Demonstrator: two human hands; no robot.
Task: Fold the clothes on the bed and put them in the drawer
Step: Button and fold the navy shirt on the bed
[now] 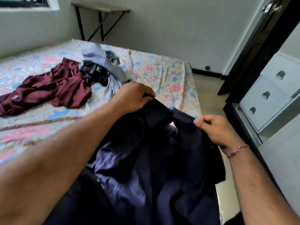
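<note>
A dark navy garment (146, 159) hangs crumpled over the near edge of the bed (170, 73). My left hand (134, 98) grips its upper edge in a fist. My right hand (215, 129) pinches another part of that edge between thumb and fingers, a little lower and to the right. Farther back on the floral sheet lie a maroon garment (48, 90), a dark patterned piece (95, 73) and a pale grey-blue garment (103, 60), all unfolded in a loose heap. White drawers (269, 96) with metal pulls stand at the right, shut.
A dark door frame (253, 51) rises beside the drawers. A narrow wall-mounted shelf on black brackets (100, 8) is at the back. A strip of floor (209, 90) runs between the bed and the drawers.
</note>
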